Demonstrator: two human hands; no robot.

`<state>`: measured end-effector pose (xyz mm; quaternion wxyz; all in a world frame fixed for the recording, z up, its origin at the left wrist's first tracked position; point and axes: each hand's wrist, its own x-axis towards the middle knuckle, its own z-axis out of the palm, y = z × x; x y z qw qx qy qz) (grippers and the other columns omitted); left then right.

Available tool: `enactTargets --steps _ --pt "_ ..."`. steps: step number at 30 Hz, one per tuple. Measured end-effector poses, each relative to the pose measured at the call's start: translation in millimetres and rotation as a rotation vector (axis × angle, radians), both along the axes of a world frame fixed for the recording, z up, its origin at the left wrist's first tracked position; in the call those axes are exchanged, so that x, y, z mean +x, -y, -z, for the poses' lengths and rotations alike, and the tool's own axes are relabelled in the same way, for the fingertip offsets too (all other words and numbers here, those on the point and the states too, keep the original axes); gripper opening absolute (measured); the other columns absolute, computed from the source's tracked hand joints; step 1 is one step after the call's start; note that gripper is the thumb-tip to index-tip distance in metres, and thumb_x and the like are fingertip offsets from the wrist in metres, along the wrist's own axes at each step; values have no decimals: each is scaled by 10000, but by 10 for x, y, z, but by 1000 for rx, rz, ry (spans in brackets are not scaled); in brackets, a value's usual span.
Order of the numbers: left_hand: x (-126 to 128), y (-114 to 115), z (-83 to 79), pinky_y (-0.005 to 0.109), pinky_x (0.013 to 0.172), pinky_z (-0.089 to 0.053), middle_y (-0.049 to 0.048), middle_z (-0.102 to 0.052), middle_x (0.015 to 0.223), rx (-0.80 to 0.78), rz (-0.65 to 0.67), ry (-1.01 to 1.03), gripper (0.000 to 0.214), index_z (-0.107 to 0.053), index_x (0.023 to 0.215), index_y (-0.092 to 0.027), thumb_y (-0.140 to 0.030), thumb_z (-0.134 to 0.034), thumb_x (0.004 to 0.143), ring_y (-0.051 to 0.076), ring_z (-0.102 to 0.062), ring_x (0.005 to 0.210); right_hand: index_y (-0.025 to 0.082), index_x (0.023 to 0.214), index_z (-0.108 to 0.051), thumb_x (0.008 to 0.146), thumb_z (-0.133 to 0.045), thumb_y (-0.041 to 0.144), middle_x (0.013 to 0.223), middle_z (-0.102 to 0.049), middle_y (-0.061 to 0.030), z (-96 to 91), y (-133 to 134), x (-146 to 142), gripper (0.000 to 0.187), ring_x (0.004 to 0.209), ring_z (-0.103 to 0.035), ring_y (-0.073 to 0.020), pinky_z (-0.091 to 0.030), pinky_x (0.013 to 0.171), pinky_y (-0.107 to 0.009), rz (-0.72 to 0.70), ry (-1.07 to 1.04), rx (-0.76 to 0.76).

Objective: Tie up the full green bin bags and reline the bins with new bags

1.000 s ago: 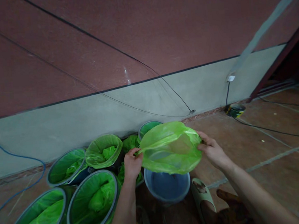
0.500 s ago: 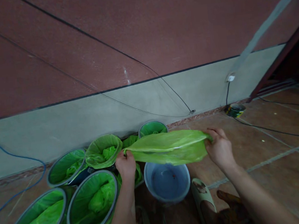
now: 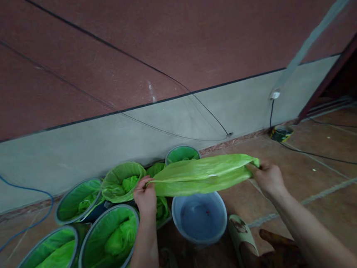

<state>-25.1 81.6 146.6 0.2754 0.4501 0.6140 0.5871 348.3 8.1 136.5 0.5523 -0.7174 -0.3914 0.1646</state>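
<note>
I hold a thin green plastic bag stretched flat between both hands above an unlined blue-grey bucket. My left hand pinches the bag's left end with closed fingers. My right hand grips the right end, fingers closed. The bag hangs taut and nearly level, just above the bucket's rim, not touching it.
Several grey buckets lined with green bags stand to the left along the wall. A blue cable runs at far left. A slipper lies by the bucket. Black cables cross the tiled floor at right.
The bag's open mouth has been pulled shut and flat as my hands moved apart. My right hand slid further right and closed on the end.
</note>
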Motion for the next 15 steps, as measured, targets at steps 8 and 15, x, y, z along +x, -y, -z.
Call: enactTargets --steps 8,15 --pt "-105 -42 -11 283 655 -484 10 -640 739 -46 -171 101 228 -619 817 -169 -307 -553 648 153 -578 665 165 829 -747 608 -609 242 838 -739 -59 -98 31 64 272 714 -655 -183 -514 571 -250 74 -97 152" --pt "-109 -33 -57 227 547 -416 0 -618 742 26 -138 255 273 -632 841 -163 -259 -508 617 103 -508 580 158 865 -739 589 -574 208 785 -708 -54 -465 167 -2 326 495 -511 -106 -412 389 -215 46 -127 172"
